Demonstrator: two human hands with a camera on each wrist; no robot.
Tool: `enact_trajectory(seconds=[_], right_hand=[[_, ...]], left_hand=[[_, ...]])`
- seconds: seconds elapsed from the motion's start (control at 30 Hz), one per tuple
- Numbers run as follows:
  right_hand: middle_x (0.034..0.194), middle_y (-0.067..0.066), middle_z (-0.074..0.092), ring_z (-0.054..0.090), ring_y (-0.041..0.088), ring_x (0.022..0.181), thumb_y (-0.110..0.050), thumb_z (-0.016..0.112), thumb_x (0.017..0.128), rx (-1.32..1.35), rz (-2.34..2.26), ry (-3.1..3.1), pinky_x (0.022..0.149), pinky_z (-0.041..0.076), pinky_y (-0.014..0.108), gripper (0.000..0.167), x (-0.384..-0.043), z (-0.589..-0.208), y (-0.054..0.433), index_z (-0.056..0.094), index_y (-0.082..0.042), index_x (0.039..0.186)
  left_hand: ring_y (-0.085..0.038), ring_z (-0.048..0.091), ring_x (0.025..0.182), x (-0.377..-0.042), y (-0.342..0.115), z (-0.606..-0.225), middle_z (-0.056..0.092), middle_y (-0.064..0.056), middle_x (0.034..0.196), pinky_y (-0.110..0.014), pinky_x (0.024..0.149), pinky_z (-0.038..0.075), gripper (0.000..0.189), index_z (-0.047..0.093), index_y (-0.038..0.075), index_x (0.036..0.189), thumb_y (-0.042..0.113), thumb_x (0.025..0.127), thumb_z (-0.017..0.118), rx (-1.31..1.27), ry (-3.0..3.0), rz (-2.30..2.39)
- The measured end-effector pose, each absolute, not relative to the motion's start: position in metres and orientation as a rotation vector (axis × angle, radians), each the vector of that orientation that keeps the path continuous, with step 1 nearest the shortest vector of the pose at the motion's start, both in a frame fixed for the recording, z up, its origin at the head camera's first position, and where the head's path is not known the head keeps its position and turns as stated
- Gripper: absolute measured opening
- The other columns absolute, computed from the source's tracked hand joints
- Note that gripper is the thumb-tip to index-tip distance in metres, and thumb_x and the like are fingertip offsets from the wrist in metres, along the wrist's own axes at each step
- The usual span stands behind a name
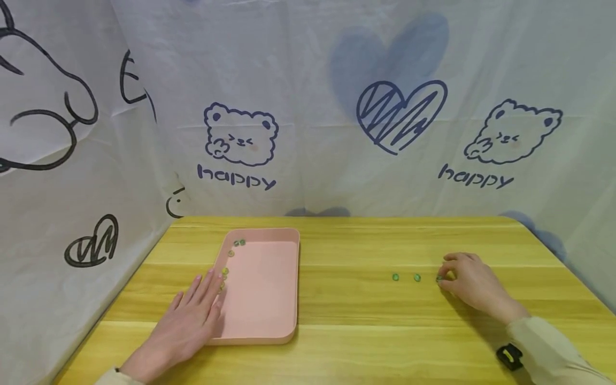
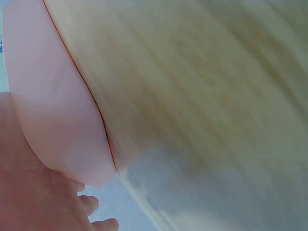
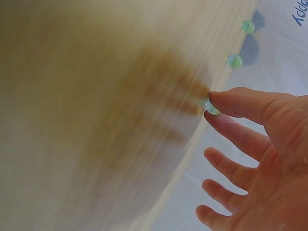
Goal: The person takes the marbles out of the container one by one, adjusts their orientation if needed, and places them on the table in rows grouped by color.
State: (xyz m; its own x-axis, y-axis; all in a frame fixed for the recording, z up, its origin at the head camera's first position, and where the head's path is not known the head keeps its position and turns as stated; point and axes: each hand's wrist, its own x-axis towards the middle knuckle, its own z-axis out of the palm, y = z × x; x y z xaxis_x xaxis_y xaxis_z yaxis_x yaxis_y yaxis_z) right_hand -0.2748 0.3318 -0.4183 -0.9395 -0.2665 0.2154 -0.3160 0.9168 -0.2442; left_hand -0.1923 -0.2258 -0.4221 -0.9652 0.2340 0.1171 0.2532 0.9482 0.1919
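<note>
Between thumb and index finger my right hand pinches a green glass marble at the tabletop. Two more green marbles, a nearer marble and a farther marble, lie in a row to its left. My left hand rests over the left rim of a pink tray, its fingers straight. Along the tray's left side lie several small marbles, among them a yellowish marble by the fingertips and a green marble in the far corner. The left hand may hide others.
The yellow wood-grain table carries the tray on its left half. White cloth with bear and heart drawings hangs behind the table and along the left. A black device is strapped at the right wrist.
</note>
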Motion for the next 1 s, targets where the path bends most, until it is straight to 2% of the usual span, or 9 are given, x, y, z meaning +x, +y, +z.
enact_trajectory(seconds=[0.4,1.0], right_hand=[[0.124,0.03,0.059,0.047,0.055,0.115,-0.017,0.078,0.082,0.455,0.424,-2.888,0.093,0.038,0.068,0.005,-0.2752,-0.4197,0.3304,0.074,-0.015,0.084],[0.128,0.032,0.056,0.047,0.057,0.113,-0.02,0.077,0.082,0.462,0.461,-2.908,0.093,0.036,0.07,0.013,-0.2741,-0.4158,0.3306,0.075,-0.012,0.092]], left_hand=[[-0.04,0.015,0.146,-0.192,-0.2255,-0.4219,0.016,-0.015,0.162,-0.067,0.109,0.019,0.056,0.026,0.006,0.156,0.034,0.108,0.031,-0.375,-3.005,-0.322],[-0.041,0.014,0.146,-0.1913,-0.2256,-0.4225,0.015,-0.015,0.163,-0.067,0.109,0.018,0.057,0.024,0.006,0.156,0.035,0.108,0.03,-0.368,-3.007,-0.329]])
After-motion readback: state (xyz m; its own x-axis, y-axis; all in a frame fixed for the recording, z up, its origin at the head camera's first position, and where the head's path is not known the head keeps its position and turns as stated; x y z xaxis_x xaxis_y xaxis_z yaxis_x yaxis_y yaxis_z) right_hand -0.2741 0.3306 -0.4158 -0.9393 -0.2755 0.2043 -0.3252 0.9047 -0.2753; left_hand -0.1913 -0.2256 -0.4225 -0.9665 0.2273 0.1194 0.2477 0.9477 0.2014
